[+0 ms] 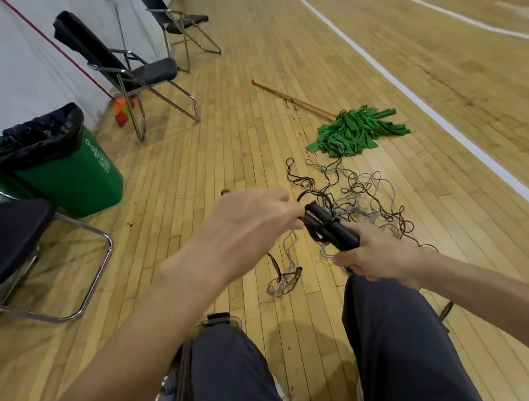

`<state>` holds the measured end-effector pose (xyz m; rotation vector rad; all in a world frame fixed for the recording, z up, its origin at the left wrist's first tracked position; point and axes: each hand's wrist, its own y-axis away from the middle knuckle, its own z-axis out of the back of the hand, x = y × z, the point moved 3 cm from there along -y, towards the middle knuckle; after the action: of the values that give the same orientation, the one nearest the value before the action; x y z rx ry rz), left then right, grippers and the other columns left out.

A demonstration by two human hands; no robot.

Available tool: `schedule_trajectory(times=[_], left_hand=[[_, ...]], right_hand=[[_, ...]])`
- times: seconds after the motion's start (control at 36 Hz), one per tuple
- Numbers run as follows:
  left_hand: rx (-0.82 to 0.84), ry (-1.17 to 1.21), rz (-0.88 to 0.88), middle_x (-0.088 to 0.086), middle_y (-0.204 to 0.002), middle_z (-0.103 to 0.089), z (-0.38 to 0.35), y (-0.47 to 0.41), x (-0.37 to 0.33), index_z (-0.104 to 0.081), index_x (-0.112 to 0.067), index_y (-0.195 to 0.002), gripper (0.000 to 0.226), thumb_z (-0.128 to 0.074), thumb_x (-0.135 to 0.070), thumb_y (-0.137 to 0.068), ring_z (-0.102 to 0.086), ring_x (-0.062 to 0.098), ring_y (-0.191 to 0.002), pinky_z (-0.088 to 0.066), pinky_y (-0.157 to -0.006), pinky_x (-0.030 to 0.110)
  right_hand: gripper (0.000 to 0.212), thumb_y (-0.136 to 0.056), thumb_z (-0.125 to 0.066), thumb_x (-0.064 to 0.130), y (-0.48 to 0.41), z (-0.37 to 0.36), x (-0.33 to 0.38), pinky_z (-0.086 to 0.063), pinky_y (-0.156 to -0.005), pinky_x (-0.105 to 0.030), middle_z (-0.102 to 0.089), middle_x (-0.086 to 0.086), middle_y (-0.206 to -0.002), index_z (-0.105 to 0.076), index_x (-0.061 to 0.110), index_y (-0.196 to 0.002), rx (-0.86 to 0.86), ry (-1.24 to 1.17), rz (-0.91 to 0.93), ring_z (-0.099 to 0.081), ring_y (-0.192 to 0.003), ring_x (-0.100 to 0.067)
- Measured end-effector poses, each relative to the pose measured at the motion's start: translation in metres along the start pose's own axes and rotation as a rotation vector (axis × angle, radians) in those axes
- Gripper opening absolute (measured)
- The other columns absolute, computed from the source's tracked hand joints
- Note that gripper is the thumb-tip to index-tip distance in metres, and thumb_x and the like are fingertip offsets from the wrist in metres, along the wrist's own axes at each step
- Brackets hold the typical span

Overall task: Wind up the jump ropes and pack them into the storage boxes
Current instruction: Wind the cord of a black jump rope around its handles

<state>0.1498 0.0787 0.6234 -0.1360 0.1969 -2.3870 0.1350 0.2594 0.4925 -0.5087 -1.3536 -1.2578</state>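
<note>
My right hand (376, 255) grips the two black handles (330, 228) of a jump rope, held together and pointing up and left. My left hand (249, 223) pinches the thin rope right at the upper end of those handles. Loops of this rope hang down toward the floor (283, 276) between my hands. A tangle of thin black and grey jump ropes (359, 200) lies on the wooden floor just beyond my hands. A clear storage box (179, 377) stands by my left knee, mostly hidden behind my left arm and leg.
A green mop (356, 131) with a wooden handle lies past the ropes. A green bin (56, 169) with a black bag stands at left. Folding chairs (6, 252) line the left wall. My legs (392, 353) fill the bottom.
</note>
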Motion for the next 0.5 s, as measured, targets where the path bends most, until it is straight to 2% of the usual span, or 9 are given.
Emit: schedule_trajectory(times=[0.08, 0.14, 0.19, 0.25, 0.31, 0.39, 0.44, 0.5], left_hand=[[-0.075, -0.040, -0.095, -0.005, -0.069, -0.050, 0.016, -0.012, 0.001, -0.073, -0.006, -0.085, 0.018, -0.066, -0.022, -0.090, -0.049, 0.014, -0.055, -0.035, -0.049, 0.021], [-0.094, -0.038, -0.131, -0.002, -0.066, -0.056, 0.021, -0.019, 0.003, -0.072, -0.006, -0.079, 0.025, -0.061, -0.026, -0.089, -0.049, 0.014, -0.055, -0.033, -0.049, 0.017], [-0.078, -0.005, -0.138, -0.002, -0.068, -0.059, 0.026, -0.026, 0.005, -0.072, -0.007, -0.079, 0.033, -0.055, -0.032, -0.089, -0.050, 0.012, -0.057, -0.029, -0.052, 0.012], [-0.050, 0.056, -0.111, -0.005, -0.072, -0.060, 0.028, -0.030, 0.009, -0.071, -0.009, -0.080, 0.036, -0.055, -0.040, -0.087, -0.052, 0.009, -0.061, -0.032, -0.056, 0.010], [-0.029, 0.094, -0.081, -0.006, -0.074, -0.063, 0.028, -0.033, 0.015, -0.070, -0.012, -0.082, 0.038, -0.059, -0.048, -0.084, -0.055, 0.008, -0.065, -0.034, -0.062, 0.009], [-0.012, 0.128, -0.045, -0.007, -0.077, -0.063, 0.024, -0.037, 0.021, -0.070, -0.016, -0.084, 0.034, -0.069, -0.050, -0.083, -0.052, 0.005, -0.070, -0.033, -0.065, 0.008], [0.013, 0.159, -0.023, -0.008, -0.079, -0.063, 0.020, -0.039, 0.023, -0.069, -0.018, -0.086, 0.033, -0.071, -0.051, -0.082, -0.050, 0.001, -0.072, -0.034, -0.068, 0.010], [0.050, 0.215, -0.001, -0.009, -0.081, -0.064, 0.015, -0.041, 0.023, -0.070, -0.019, -0.086, 0.033, -0.073, -0.051, -0.081, -0.051, -0.001, -0.077, -0.038, -0.072, 0.018]], right_hand=[[0.031, -0.094, -0.065, 0.005, 0.010, -0.008, 0.007, -0.038, -0.047, -0.016, -0.051, 0.003, -0.073, -0.056, 0.028, -0.114, 0.037, 0.083, 0.042, -0.046, -0.047, -0.002], [0.028, -0.095, -0.065, 0.007, 0.017, -0.013, 0.014, -0.038, -0.050, -0.013, -0.051, 0.005, -0.074, -0.057, 0.029, -0.109, 0.060, 0.144, 0.077, -0.046, -0.050, 0.000], [0.023, -0.095, -0.066, 0.010, 0.022, -0.016, 0.019, -0.038, -0.057, -0.018, -0.049, 0.004, -0.077, -0.057, 0.027, -0.107, 0.104, 0.193, 0.091, -0.046, -0.057, -0.003], [0.020, -0.095, -0.066, 0.012, 0.027, -0.020, 0.022, -0.036, -0.063, -0.023, -0.049, 0.003, -0.080, -0.056, 0.027, -0.103, 0.141, 0.250, 0.099, -0.046, -0.066, -0.008], [0.023, -0.095, -0.067, 0.014, 0.031, -0.023, 0.024, -0.038, -0.067, -0.024, -0.052, 0.005, -0.085, -0.054, 0.033, -0.095, 0.176, 0.301, 0.126, -0.048, -0.071, -0.008], [0.028, -0.095, -0.068, 0.017, 0.036, -0.025, 0.027, -0.038, -0.067, -0.025, -0.051, 0.008, -0.086, -0.051, 0.039, -0.088, 0.217, 0.376, 0.187, -0.048, -0.069, -0.006], [0.027, -0.095, -0.067, 0.020, 0.038, -0.025, 0.029, -0.038, -0.068, -0.026, -0.051, 0.008, -0.087, -0.050, 0.039, -0.089, 0.237, 0.440, 0.207, -0.048, -0.070, -0.006], [0.026, -0.095, -0.066, 0.020, 0.040, -0.025, 0.032, -0.040, -0.069, -0.027, -0.052, 0.008, -0.088, -0.049, 0.039, -0.089, 0.256, 0.484, 0.230, -0.050, -0.072, -0.007]])
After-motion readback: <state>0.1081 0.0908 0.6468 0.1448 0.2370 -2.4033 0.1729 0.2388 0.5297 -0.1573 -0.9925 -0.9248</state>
